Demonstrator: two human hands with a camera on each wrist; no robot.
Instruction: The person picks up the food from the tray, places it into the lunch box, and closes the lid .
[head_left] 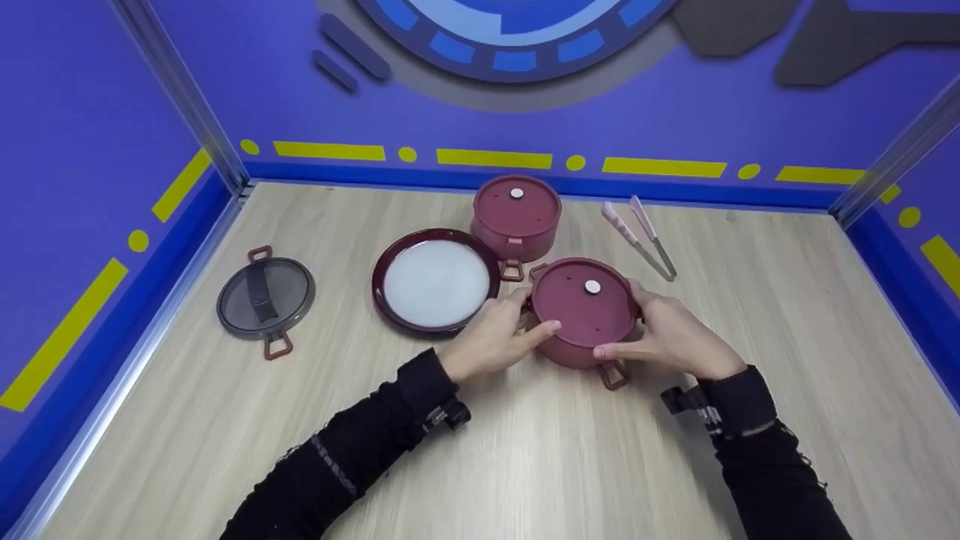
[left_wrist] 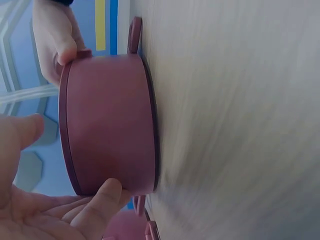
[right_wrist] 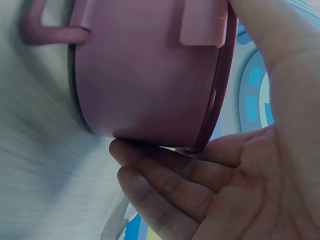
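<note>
- Table (head_left: 570, 465): pale wood-grain surface, walled in by purple-blue panels with yellow stripes.
- Grey lid (head_left: 265, 298): round, translucent, with red-brown loop handles; lies flat at far left, well apart from the hands.
- Plate (head_left: 436, 280): dark red rim, white centre; lies just left of the near pot, close to the left hand.
- Second pot (head_left: 517, 216): same dark red, lidded with a white knob; stands behind the near pot, near it. Whether their handles touch I cannot tell.
- Tongs (head_left: 639, 235): pale pink, lying behind and to the right of the near pot, apart from it.
- Near pot (head_left: 586, 311): round, dark red, matte, low straight wall; flat lid on with a small white knob at its centre; loop handle at the front; stands on the table at centre, between both hands.
- Left hand (head_left: 495, 337): grip curled about the pot's left wall, thumb on the lid rim, fingertips (left_wrist: 102, 192) against the side.
- Right hand (head_left: 675, 335): grip curled about the right wall, thumb on the lid's front edge, fingers (right_wrist: 165, 182) under the lid's rim against the side.
</note>
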